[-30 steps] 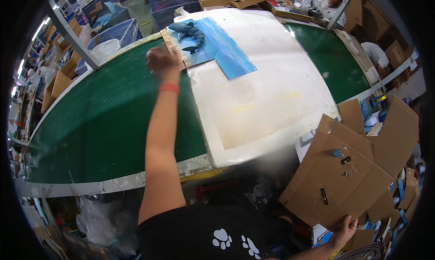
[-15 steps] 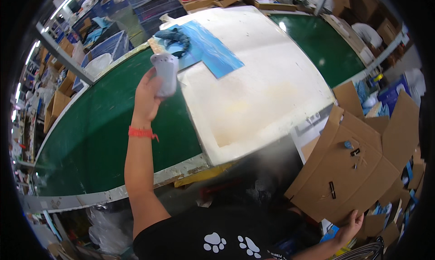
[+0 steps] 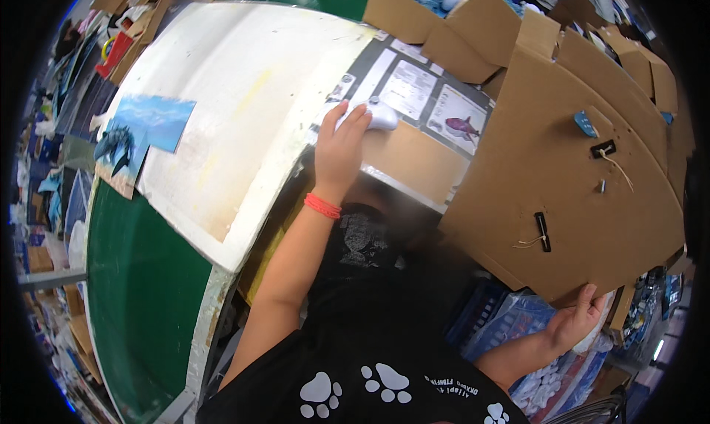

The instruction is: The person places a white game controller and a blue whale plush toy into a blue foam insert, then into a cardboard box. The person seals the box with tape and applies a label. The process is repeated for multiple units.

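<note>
My left hand (image 3: 342, 147), with a red band at the wrist, is closed on a pale grey rounded piece (image 3: 381, 115); its exact kind is unclear. The hand is over a dark board (image 3: 423, 127) bearing papers and a fish picture. At the lower right my right hand (image 3: 580, 322) grips the bottom edge of a large brown cardboard sheet (image 3: 569, 198), thumb on the face. Set into that sheet are black plastic pieces (image 3: 543, 232) with pale string, and a small blue piece (image 3: 585, 124).
A white padded work surface (image 3: 222, 91) lies across a green conveyor belt (image 3: 140, 298). On its far left rests a blue sea-picture card (image 3: 161, 121) with a dark whale-like figure (image 3: 116, 147). An open carton (image 3: 473, 36) stands behind the board. Plastic bags (image 3: 510, 320) lie below the cardboard.
The view has turned rightward. My left hand has carried the pale grey piece from beside the sea-picture card to the board with papers. My right hand still holds the cardboard's lower edge.
</note>
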Motion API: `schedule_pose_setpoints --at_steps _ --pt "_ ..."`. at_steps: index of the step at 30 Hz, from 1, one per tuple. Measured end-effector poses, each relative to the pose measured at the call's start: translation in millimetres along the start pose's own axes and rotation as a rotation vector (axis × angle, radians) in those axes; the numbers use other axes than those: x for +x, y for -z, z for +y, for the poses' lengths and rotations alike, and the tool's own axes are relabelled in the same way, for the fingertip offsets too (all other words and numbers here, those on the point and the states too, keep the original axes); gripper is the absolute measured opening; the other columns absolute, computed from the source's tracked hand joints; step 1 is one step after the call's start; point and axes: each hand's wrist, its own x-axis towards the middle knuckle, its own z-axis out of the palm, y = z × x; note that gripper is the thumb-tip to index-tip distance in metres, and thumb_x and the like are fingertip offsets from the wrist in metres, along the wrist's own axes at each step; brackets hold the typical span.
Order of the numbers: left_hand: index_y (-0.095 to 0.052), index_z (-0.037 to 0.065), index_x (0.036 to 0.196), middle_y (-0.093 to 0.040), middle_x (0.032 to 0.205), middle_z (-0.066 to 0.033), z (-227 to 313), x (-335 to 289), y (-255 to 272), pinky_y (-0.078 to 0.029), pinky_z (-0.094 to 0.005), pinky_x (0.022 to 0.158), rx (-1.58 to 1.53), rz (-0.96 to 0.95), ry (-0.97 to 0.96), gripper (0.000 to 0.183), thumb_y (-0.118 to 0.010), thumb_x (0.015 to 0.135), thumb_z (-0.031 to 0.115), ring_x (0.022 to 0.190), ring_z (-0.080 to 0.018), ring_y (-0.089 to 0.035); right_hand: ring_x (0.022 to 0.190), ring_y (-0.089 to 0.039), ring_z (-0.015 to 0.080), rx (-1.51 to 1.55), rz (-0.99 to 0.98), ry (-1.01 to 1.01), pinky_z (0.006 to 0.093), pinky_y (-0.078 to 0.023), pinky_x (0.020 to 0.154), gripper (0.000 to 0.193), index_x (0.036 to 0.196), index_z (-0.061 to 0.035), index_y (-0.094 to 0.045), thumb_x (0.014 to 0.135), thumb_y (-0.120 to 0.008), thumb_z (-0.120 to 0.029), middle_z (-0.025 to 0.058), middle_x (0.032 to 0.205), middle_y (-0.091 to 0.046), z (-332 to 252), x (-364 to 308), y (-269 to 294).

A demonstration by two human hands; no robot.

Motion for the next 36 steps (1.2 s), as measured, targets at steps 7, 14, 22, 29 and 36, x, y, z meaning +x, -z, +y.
schedule_pose_setpoints --at_steps 7,14,22,29,36 --pt "-0.064 0.012 0.134 -0.052 0.149 -0.0158 12.5 -14.1 25.0 -0.029 -0.0603 0.115 0.018 -0.254 0.027 0.046 -0.072 0.089 0.018 0.140 -0.0478 -0.040 0.119 -0.059 0.0203 0.219 -0.124 -0.179 0.0348 -0.042 0.106 0.045 0.140 0.0037 -0.049 0.099 -0.062 -0.007 0.0133 0.131 -0.062 41.6 7.0 0.9" --pt "-0.047 0.030 0.146 -0.029 0.156 -0.0196 43.5 14.2 84.9 -0.028 -0.0510 0.120 -0.057 0.145 -0.527 0.068 -0.080 0.087 0.028 0.143 -0.0430 -0.029 0.120 -0.061 0.0210 0.646 -0.451 -0.624 0.0361 -0.046 0.105 0.039 0.136 0.0008 -0.052 0.100 -0.060 -0.010 0.0100 0.131 -0.063 75.8 44.2 -80.0" --pt "-0.078 0.025 0.103 -0.072 0.122 -0.0025 132.3 128.3 170.3 -0.039 -0.0456 0.114 -0.111 -0.412 -0.753 0.027 -0.074 0.079 0.014 0.137 -0.0297 -0.046 0.120 -0.061 0.0216 0.803 -0.487 -0.727 0.0377 -0.047 0.106 0.040 0.137 -0.0021 -0.052 0.101 -0.062 -0.015 0.0109 0.132 -0.063 82.2 24.5 -100.3" --pt "-0.036 0.007 0.155 -0.044 0.151 -0.0179 73.6 107.8 140.3 -0.035 -0.0489 0.115 -0.849 -0.137 0.233 0.075 -0.071 0.089 0.010 0.138 -0.0327 -0.044 0.123 -0.057 0.0181 0.615 -0.360 -0.346 0.0337 -0.043 0.108 0.037 0.134 -0.0023 -0.053 0.099 -0.063 -0.008 0.0086 0.132 -0.062 85.9 8.0 -92.1" --pt "-0.044 -0.002 0.143 -0.064 0.127 -0.0164 149.1 135.0 117.1 -0.051 -0.0303 0.094 -1.187 -0.281 0.367 0.068 -0.079 0.085 0.004 0.114 -0.0195 -0.062 0.128 -0.051 0.0206 0.255 -0.259 0.058 0.0353 -0.038 0.110 0.044 0.139 0.0000 -0.047 0.099 -0.063 -0.011 0.0108 0.136 -0.056 94.9 17.5 -90.4"
